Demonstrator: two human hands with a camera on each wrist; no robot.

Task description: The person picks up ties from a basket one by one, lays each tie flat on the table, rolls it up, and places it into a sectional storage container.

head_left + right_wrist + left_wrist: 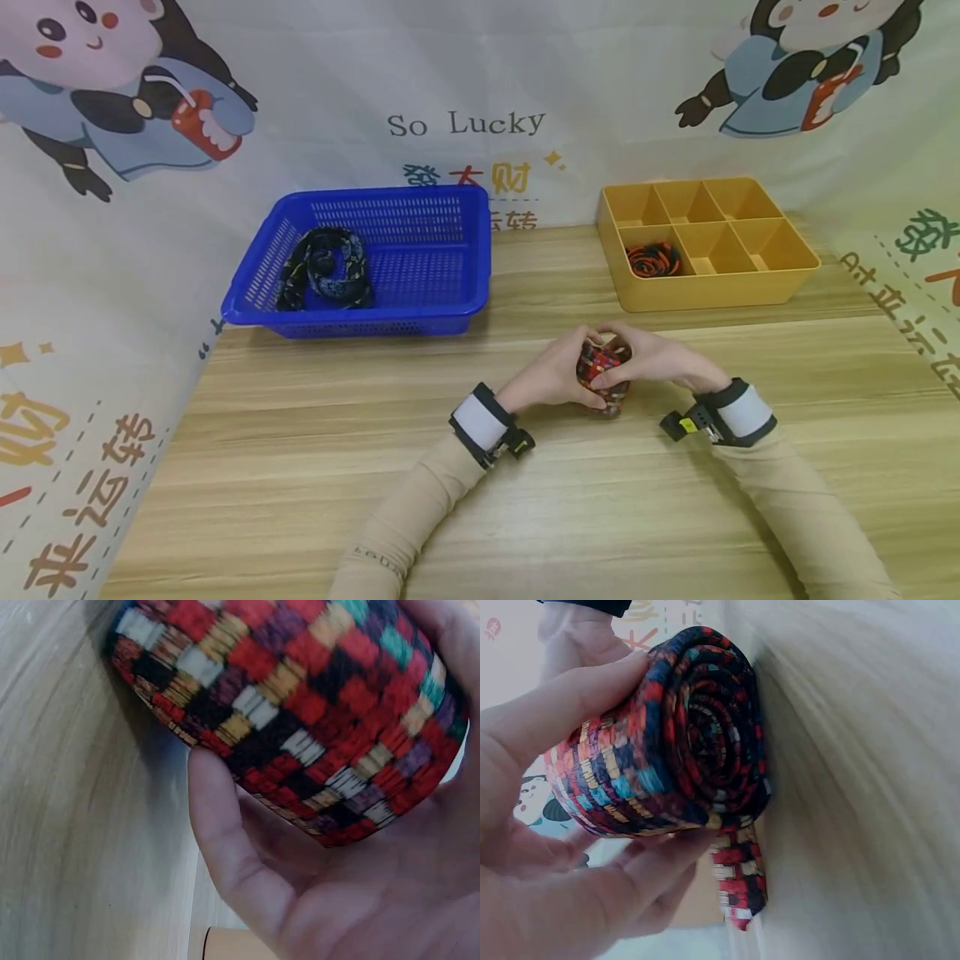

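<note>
A checkered red, navy and multicolored necktie (597,360), wound into a thick roll, is held just above or on the table between both hands. In the left wrist view, the roll's spiral end (709,742) faces the camera and a pointed tail hangs out below it. My left hand (553,372) grips the roll from the left with thumb and fingers. From the right, my right hand (662,357) curls round it, the thumb (225,825) and fingers on opposite sides in the right wrist view. Some fingertips are hidden behind the roll.
A blue basket (360,319) at the back left holds a loosely coiled dark patterned necktie (330,271). The yellow compartment box (712,292) stands back right; a rolled orange-and-black necktie (654,260) lies in its front left compartment. A printed cloth (360,50) hangs behind the wooden table (300,442).
</note>
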